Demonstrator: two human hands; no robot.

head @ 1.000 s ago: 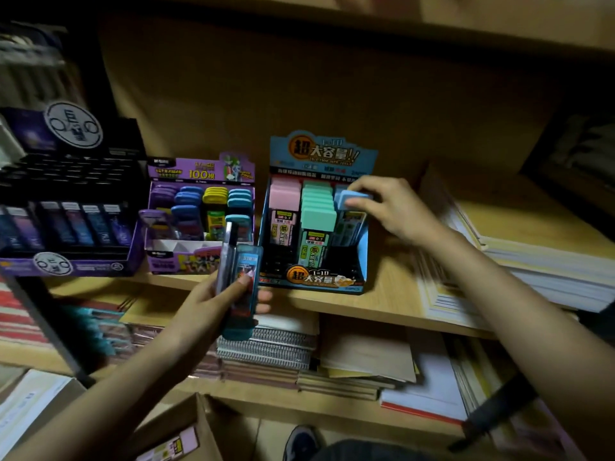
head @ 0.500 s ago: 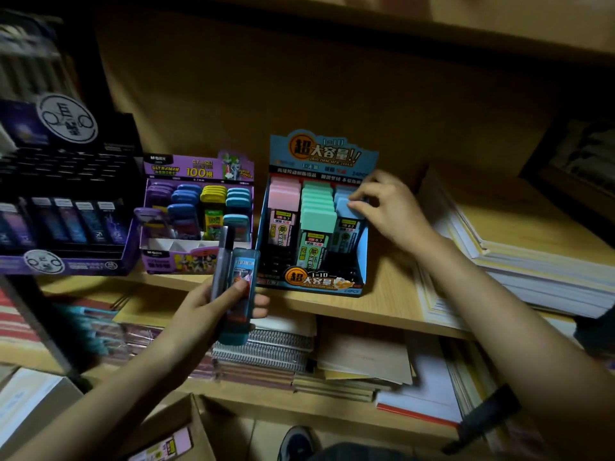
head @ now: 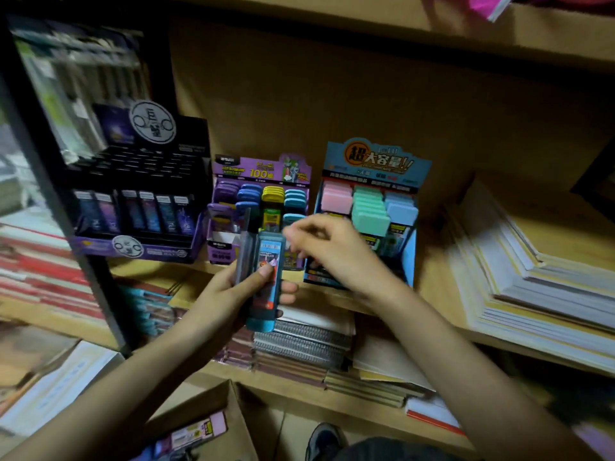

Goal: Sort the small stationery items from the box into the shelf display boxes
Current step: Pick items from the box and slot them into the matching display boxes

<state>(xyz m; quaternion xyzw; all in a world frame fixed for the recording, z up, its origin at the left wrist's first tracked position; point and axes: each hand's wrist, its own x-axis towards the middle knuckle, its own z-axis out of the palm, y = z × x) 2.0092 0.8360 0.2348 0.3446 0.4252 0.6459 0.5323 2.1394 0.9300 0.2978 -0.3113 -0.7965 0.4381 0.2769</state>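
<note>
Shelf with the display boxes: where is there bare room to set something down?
A bare wooden strip lies between the blue display box and the paper stack. Leftward it is crowded: the purple display box and black display box stand close together.

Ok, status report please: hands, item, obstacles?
Left hand grips teal case and dark case. Right hand blurred beside them, grip unclear. No obstacle before purple display box.

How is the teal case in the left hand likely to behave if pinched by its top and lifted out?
Probably stiff: the teal case shows straight edges under the thumb of the left hand. Likely light, since that hand holds it together with a slim dark case. Its smooth-looking shell may slip in a fingertip pinch.
</note>
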